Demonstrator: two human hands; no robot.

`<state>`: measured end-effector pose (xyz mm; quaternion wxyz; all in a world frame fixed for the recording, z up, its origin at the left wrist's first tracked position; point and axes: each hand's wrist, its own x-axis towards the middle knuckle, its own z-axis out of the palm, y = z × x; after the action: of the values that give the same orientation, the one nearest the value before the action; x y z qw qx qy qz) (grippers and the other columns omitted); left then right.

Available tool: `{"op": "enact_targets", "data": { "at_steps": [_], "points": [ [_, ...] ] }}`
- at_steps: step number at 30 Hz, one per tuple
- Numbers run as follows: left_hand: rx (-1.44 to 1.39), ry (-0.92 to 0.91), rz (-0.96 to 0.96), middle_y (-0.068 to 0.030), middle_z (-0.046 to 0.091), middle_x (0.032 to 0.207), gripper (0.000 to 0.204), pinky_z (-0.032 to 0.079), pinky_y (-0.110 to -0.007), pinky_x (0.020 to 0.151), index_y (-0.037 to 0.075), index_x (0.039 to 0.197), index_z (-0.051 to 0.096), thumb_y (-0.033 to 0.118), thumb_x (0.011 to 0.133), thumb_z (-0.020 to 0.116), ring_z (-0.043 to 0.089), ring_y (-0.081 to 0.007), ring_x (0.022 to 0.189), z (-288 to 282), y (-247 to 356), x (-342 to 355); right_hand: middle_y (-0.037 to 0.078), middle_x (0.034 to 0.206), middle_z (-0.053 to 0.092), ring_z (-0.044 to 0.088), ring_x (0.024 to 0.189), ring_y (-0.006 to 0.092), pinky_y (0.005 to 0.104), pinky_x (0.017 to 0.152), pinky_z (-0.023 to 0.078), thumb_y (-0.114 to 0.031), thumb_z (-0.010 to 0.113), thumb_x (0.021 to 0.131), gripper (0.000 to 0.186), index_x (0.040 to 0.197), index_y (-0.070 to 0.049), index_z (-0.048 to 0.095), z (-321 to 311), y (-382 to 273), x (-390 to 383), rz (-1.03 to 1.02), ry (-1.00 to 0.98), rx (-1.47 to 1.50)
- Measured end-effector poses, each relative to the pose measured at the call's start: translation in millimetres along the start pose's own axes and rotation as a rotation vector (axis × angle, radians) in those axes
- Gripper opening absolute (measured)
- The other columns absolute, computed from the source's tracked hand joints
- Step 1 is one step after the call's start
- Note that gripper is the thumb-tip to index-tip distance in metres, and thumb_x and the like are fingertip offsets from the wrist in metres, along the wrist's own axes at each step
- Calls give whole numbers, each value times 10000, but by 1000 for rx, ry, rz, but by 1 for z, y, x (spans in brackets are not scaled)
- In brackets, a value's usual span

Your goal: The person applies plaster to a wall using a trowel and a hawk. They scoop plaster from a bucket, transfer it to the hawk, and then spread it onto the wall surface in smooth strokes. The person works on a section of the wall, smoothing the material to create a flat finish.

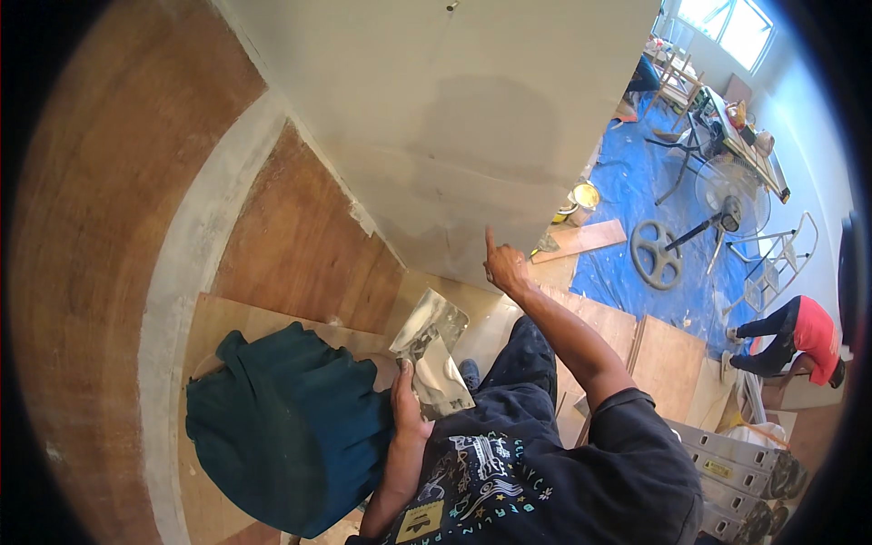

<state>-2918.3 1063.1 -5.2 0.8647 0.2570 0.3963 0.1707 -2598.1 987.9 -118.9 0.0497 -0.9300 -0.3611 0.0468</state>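
My left hand (408,400) grips a flat, pale metal plate (445,371) smeared with grey and white filler, its thumb pressed along the near edge. The plate is tilted and looks like a filling blade; its handle cannot be made out. My right hand (507,265) is raised in front of a smooth grey-white wall panel (381,109), index finger stretched out and the other fingers curled, holding nothing. Whether the fingertip touches the panel I cannot tell. Left of my left hand is a bulky dark green cloth (272,427); what lies under it is hidden.
Brown plywood (304,236) with a pale filled seam (204,195) stands on the left. A blue sheet (618,218) covers floor at right, with a pedestal fan (727,213). An open bucket (584,195) stands past the panel. A person in red (817,336) bends over; a folded ladder (727,477) lies nearer.
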Motion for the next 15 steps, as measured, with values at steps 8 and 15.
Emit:
{"op": "enact_targets", "data": {
  "at_steps": [8,15],
  "points": [
    [22,0,11,-84,651,1209,387,516,-382,933,69,1278,572,344,1008,545,639,-223,1083,-2,-3,4,191,803,700,685,766,355,466,689,557,-248,739,816,932,1477,113,190,-15,1,23,66,142,29],
    [11,-15,-6,-75,637,1194,361,487,-343,948,38,1245,566,322,1032,503,617,-193,1096,5,0,-3,184,832,710,704,807,330,430,709,573,-115,715,752,397,1107,9,588,37,25,15,-77,-20,-76]
  ]
}}
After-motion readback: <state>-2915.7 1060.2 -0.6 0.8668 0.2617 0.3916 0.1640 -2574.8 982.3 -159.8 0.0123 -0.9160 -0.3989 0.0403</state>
